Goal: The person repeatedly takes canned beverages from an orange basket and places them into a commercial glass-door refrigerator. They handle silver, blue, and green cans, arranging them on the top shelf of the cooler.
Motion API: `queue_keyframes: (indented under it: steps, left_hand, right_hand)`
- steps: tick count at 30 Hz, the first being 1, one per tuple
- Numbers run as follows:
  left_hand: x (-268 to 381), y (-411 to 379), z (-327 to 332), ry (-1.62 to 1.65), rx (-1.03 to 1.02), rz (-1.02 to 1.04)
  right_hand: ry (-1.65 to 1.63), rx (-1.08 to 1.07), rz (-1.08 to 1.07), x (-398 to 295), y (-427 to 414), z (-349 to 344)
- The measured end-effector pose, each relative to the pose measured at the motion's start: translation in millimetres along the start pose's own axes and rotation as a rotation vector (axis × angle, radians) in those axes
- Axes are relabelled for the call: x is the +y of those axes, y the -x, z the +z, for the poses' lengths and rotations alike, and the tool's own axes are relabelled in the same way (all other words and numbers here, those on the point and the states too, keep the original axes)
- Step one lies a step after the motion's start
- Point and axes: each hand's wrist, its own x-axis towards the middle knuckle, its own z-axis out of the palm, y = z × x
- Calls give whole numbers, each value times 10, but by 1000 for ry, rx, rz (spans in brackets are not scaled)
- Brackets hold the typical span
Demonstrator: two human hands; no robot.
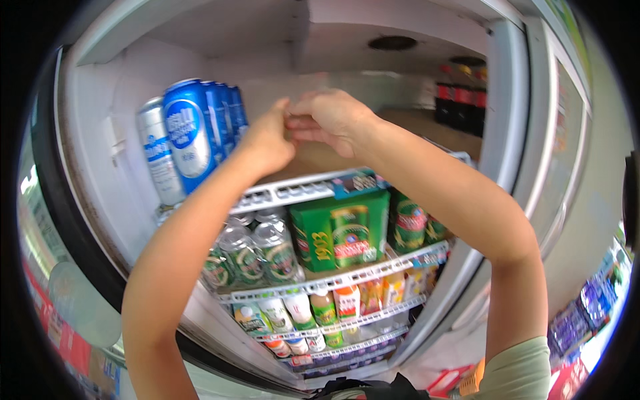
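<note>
Both arms reach into an open upright drinks cooler, over its top shelf [300,190]. My left hand [267,140] is raised beside a row of blue cans [187,135], its thumb up and its other fingers mostly hidden. Against it, or very near it, is my right hand [335,120], with fingers bent towards the left one. The fingertips are blurred where they meet, and I cannot tell whether anything is between them. A white and blue can [162,150] stands at the far left of the same shelf.
One shelf down are a green beer carton [342,230], wrapped bottles [260,250] and green cans [410,222]. Small drink bottles [325,307] fill a lower shelf. Dark bottles with red labels [460,105] stand at back right. The cooler's frame [505,100] bounds the right side.
</note>
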Motion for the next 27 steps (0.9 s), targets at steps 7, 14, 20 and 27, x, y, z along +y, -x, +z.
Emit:
queue_keyframes:
  steps: [7,14,20,27]
  left_hand:
    - [1386,476,389,590,-135,279]
    - [2253,1825,1849,948,-609,327]
    - [3059,3163,3012,1046,-1036,160]
    - [4118,4139,4121,1159,-1366,-160]
  right_hand:
    - [-247,269,-493,236,1688,-508]
    - [-514,811,-199,1345,3598,-1191]
    - [-512,1324,53,2174,5420,-1670]
    - [-453,1718,279,2554,7318,-2243]
